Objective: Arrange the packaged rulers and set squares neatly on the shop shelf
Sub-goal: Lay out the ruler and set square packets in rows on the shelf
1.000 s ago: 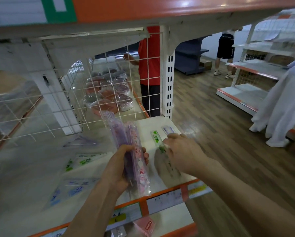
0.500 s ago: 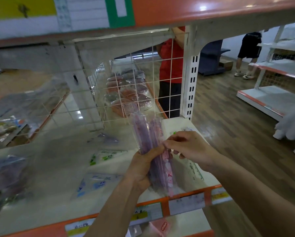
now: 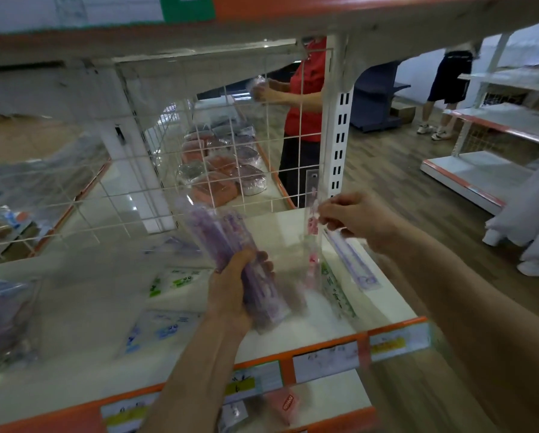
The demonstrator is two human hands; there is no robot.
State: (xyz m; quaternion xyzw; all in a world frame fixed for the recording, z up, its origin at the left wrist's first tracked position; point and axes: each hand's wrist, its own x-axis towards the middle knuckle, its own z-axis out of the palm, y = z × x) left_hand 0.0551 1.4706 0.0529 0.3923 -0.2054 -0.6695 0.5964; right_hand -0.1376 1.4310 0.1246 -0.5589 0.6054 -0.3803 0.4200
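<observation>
Shelf-edge tags (image 3: 324,359) carry writing, too blurred for us to read. Left hand (image 3: 230,292), centre frame: fingers wrapped round a bundle (image 3: 221,239) of purple rulers in clear sleeves, tilted up-left over the shelf (image 3: 387,310). Right hand (image 3: 352,220), centre right: fingertips pinch one clear pack (image 3: 312,214) with pink print. We note it stands upright, just right of the bundle.
</observation>
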